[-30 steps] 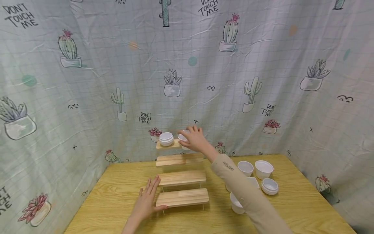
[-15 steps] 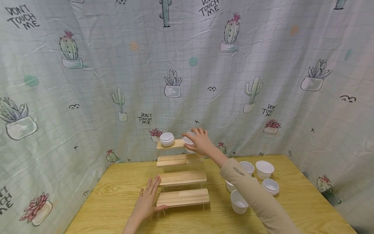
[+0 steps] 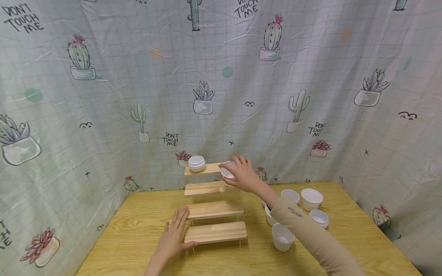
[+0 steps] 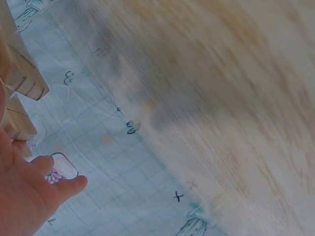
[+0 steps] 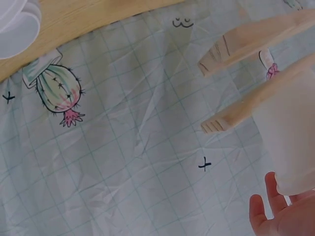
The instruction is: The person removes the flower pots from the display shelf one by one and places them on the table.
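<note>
A stepped wooden rack (image 3: 216, 232) with several plank tiers stands on the table. My right hand (image 3: 244, 174) grips a white plastic cup (image 3: 226, 171) by its rim, at the right end of the top tier. The right wrist view shows the cup (image 5: 290, 142) large beside the plank ends, with fingers around it; whether it touches a plank I cannot tell. A lidded-looking white jar (image 3: 196, 163) stands on the top tier's left end. My left hand (image 3: 173, 235) lies with straight, spread fingers against the left ends of the two lower tiers.
To the right on the wooden table (image 3: 138, 230) stand several white containers: a deep cup (image 3: 282, 238), a wide bowl (image 3: 312, 199), a small ridged jar (image 3: 319, 218) and others partly behind the right sleeve (image 3: 310, 237). A cactus-print curtain (image 3: 221, 96) surrounds the table.
My right hand has moved right and slightly down with the white cup, from over the top tier toward its right end. The left hand stays in place.
</note>
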Motion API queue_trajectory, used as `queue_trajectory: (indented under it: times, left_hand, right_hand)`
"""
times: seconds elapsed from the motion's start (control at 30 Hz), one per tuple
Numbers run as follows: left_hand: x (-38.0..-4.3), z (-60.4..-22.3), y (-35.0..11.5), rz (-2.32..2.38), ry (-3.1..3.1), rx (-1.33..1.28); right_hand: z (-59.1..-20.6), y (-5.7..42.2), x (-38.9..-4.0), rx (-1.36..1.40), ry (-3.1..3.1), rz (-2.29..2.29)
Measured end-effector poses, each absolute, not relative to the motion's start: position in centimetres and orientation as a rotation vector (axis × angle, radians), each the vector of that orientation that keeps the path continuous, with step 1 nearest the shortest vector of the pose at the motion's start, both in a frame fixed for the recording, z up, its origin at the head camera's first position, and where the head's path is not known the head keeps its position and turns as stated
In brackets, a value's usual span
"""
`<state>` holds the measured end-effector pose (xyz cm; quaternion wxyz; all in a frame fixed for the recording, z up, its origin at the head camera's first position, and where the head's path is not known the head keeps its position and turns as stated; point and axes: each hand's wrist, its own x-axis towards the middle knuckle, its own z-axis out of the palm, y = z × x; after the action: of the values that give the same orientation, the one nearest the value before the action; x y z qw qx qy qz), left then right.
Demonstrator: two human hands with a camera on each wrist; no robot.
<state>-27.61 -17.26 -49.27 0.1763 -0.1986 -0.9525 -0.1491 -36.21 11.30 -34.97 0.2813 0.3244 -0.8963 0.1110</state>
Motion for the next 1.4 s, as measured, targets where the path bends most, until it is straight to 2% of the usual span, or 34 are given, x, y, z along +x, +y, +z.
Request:
queue_trajectory:
  times: [0.63,1.4]
  left_hand:
    - [-27.7,-49.4,-17.4,-0.421,-2.721,-0.55]
    - [-27.6,-49.3,-17.2,-0.401,-2.7,-0.562]
  right_hand:
    - [-36.9,13.5,-33.0,0.886,-2.36,0.22]
    - [-39.7,18.9,-28.9,0.939,-2.213,0.166]
